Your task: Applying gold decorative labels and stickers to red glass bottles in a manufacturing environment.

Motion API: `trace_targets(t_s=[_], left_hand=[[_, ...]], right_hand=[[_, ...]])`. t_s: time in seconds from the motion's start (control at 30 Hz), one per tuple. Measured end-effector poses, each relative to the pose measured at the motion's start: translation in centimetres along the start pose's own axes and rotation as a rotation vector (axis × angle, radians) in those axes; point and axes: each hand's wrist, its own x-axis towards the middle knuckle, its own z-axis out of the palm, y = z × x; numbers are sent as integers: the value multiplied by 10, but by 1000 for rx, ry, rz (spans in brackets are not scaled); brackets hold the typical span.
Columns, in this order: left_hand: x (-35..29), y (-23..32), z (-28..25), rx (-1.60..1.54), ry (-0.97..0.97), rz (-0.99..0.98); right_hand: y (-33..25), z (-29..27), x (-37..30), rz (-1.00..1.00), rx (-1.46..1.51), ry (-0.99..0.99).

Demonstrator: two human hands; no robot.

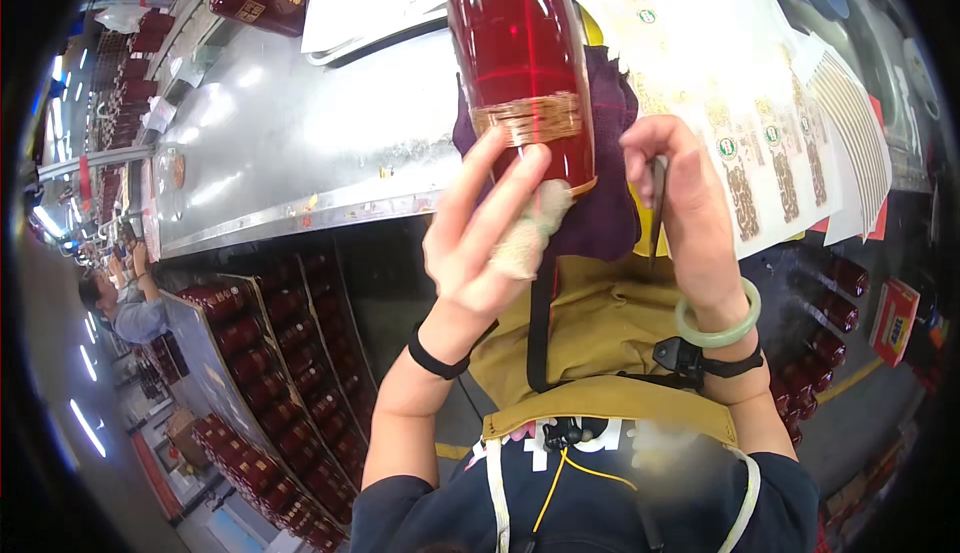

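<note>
A red glass bottle (520, 48) with a gold band near its base is held up in front of me, bottom end toward me. My left hand (485, 223) grips its lower end, the thumb wrapped in a pale bandage. My right hand (680, 203), a green bangle on the wrist, pinches a thin dark tool beside the bottle's base. A dark purple cloth (605, 153) hangs behind the bottle.
A shiny metal worktable (290, 143) runs across the top left. Sheets of gold-printed labels (740, 103) lie to the right. Crates of red bottles (280, 373) stand below on the left, more at lower right. A person sits far left.
</note>
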Motion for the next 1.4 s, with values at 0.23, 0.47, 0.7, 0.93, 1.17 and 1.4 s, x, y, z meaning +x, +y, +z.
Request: trace_targets(t_s=[0.23,0.47,0.7,0.93,1.17,1.4], left_hand=[[-15,4,1,137,56,-66],[8,11,5,113,-119,-1],[23,15,11,106,-46,-108],[5,-6,-6,68,-95,-222],[0,6,3,95,12,-300],[2,1,-8,-123,-71,-455]], right_hand=[[2,-16,1,24,33,104],[-1,0,3,-80,3,126],[-8,5,1,-166,-151,262],[7,30,-1,-288,-310,153],[14,21,-1,-277,-303,196],[14,21,-2,-233,-270,184]])
